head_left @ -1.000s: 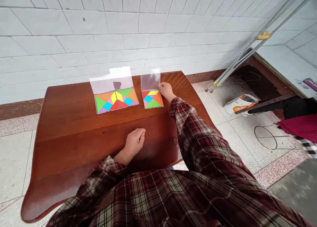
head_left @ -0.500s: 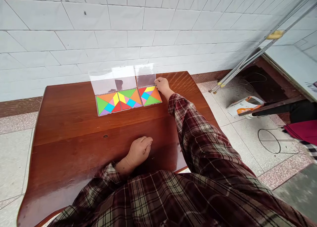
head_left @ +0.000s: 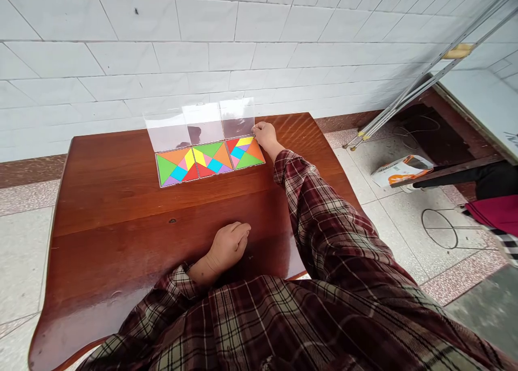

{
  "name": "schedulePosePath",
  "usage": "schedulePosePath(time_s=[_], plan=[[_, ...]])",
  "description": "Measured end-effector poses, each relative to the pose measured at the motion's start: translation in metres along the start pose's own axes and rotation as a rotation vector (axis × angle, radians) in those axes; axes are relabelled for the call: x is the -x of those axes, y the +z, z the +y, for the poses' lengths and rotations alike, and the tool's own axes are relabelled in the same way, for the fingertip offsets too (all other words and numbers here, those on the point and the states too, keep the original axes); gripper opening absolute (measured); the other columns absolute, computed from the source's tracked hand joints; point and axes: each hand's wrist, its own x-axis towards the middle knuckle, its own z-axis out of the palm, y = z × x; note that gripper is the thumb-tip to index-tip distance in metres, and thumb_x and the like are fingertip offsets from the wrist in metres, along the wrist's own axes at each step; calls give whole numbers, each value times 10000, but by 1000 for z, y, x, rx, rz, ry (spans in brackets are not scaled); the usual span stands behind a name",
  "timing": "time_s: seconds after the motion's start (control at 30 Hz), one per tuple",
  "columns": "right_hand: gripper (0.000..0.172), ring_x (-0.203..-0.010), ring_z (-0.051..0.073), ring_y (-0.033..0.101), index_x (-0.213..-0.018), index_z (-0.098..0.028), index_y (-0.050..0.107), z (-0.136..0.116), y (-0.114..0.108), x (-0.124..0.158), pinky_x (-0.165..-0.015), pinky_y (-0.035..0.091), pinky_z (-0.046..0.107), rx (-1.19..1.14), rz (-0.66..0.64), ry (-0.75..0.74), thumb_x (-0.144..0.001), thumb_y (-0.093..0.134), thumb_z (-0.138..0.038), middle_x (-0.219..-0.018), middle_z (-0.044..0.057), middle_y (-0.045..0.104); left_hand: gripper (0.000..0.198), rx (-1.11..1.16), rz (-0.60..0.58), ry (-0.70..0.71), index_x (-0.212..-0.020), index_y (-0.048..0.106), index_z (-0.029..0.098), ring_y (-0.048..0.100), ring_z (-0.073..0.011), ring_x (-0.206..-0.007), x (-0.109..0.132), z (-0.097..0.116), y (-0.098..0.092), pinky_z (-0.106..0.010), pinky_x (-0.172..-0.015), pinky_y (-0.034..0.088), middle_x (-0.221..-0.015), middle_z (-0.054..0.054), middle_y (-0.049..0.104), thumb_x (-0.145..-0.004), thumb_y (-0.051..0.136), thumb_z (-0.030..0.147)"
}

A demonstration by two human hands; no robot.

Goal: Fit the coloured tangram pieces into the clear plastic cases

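Three open clear cases holding coloured tangram puzzles lie in a row at the far side of a brown wooden table (head_left: 113, 209). My right hand (head_left: 266, 135) reaches far forward with its fingers pinched on the right edge of the rightmost tangram case (head_left: 245, 152), which touches the middle case (head_left: 212, 158). The left case (head_left: 177, 167) adjoins that one. Each clear lid (head_left: 237, 119) stands upright behind its puzzle. My left hand (head_left: 229, 245) rests near the table's front edge, fingers curled loosely, nothing visible in it.
A white tiled wall runs right behind the table. To the right, on the tiled floor, lie a white and orange box (head_left: 399, 171), a wire ring stand (head_left: 441, 229) and leaning metal poles (head_left: 424, 82). Red cloth (head_left: 496, 214) is at the far right.
My right hand slid the rightmost case leftward until it met the middle case. My left hand shifted slightly to the right on the table.
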Motion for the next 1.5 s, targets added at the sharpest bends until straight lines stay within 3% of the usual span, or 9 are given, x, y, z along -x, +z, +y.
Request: schedulePosePath(time_s=[0.37, 0.63, 0.77, 0.87, 0.97, 1.07, 1.23, 1.4, 1.5], plan=[[177, -707, 140, 521, -677, -179, 541, 2, 3, -1, -740, 467, 304, -10, 18, -16, -848, 517, -138, -730, 15, 560, 212, 25, -10, -6, -905, 609, 171, 559, -122, -624, 1, -2, 2, -245, -593, 462, -708, -16, 628, -962, 405, 161], [109, -566, 93, 512, -783, -188, 551, -1, -10, 17, -577, 442, 238, -178, 49, 99, -867, 526, -122, -657, -37, 520, 235, 12, -7, 1, -892, 616, 177, 558, -127, -629, 0, -3, 3, -251, -605, 473, -700, -17, 623, -965, 392, 172], [72, -500, 62, 442, -772, -182, 566, -13, -15, 76, -485, 363, 184, -310, 16, 96, -841, 568, -164, -611, -59, 507, 242, 31, 55, 20, -863, 617, 174, 556, -127, -618, -3, -3, 1, -252, -595, 469, -684, -17, 621, -962, 396, 176], [91, -508, 65, 472, -774, -182, 615, -21, -10, 154, -455, 356, 178, -449, -264, 83, -780, 655, -263, -641, -43, 576, 226, 78, 151, 0, -899, 626, 173, 573, -118, -632, -5, -3, -3, -246, -625, 488, -718, -24, 646, -959, 408, 186], [241, -608, 105, 560, -802, -202, 671, -22, -1, 236, -535, 460, 218, -557, -550, 46, -743, 711, -432, -718, -13, 653, 228, 102, 250, -18, -885, 626, 177, 589, -117, -653, -5, -3, -5, -247, -656, 503, -724, -31, 655, -949, 407, 186], [425, -749, 152, 623, -796, -209, 673, -15, 6, 293, -693, 536, 285, -659, -508, 61, -854, 549, -611, -793, 30, 684, 244, 125, 255, 11, -821, 622, 187, 609, -124, -679, -3, -1, -4, -259, -686, 519, -721, -37, 663, -929, 404, 196], [462, -676, 168, 609, -886, -243, 652, 8, 8, 335, -642, 529, 316, -535, -391, -10, -898, 475, -669, -781, 37, 662, 217, 96, 283, -222, -833, 625, 188, 604, -122, -706, -10, -17, -19, -253, -714, 502, -756, -29, 664, -911, 424, 216], [355, -777, 213, 629, -839, -256, 657, 26, 12, 358, -778, 521, 376, -193, -409, -438, -968, 439, -506, -824, 71, 685, 210, -73, 386, -623, -952, 627, 166, 623, -180, -915, -26, -75, -71, -310, -881, 502, -970, -79, 678, -885, 430, 193], [345, -780, 213, 626, -849, -253, 663, 30, 17, 361, -785, 514, 369, -83, -381, -557, -990, 412, -443, -827, 75, 689, 261, -278, 289, -790, -1024, 643, 141, 609, -235, -982, -31, -105, -96, -365, -926, 483, -1046, -124, 648, -874, 432, 178]])
